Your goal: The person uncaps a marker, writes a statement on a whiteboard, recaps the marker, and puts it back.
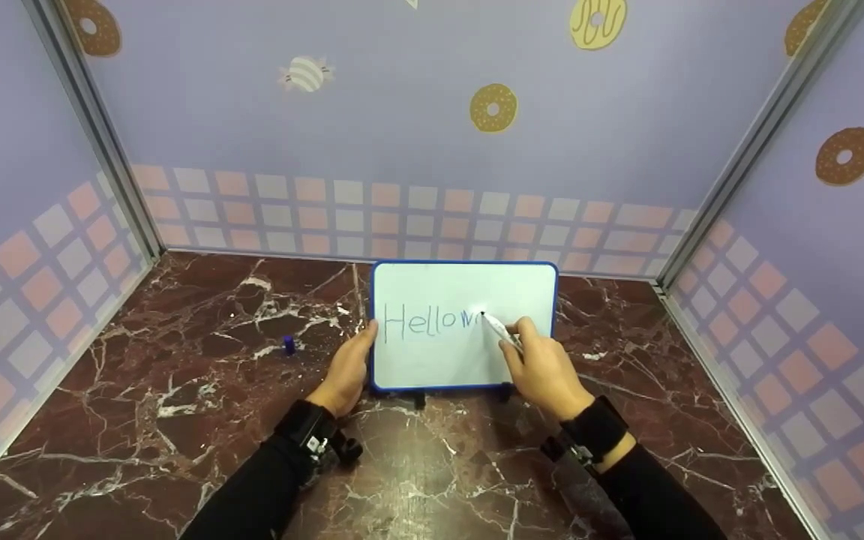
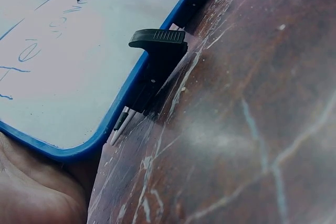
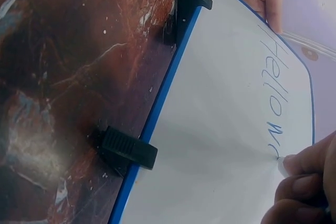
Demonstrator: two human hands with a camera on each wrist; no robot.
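Observation:
A small whiteboard (image 1: 432, 365) with a blue rim stands tilted back on black clip feet (image 2: 160, 56). Blue handwriting (image 1: 426, 322) across it reads "Hello w", followed by part of a round letter. At the board's left edge, my left hand (image 1: 343, 373) grips the rim, its thumb along the edge and its fingers partly hidden by the board. My right hand (image 1: 550, 373) pinches a white whiteboard marker (image 1: 503, 332), uncapped, its dark tip at the end of the writing. In the right wrist view the marker is mostly covered by the fingers (image 3: 307, 161).
A blue marker cap (image 1: 289, 345) stands on the dark red marbled tabletop (image 1: 199, 420), left of the board. Patterned walls (image 1: 402, 135) with metal corner posts (image 1: 747, 157) enclose the table at the back and on both sides.

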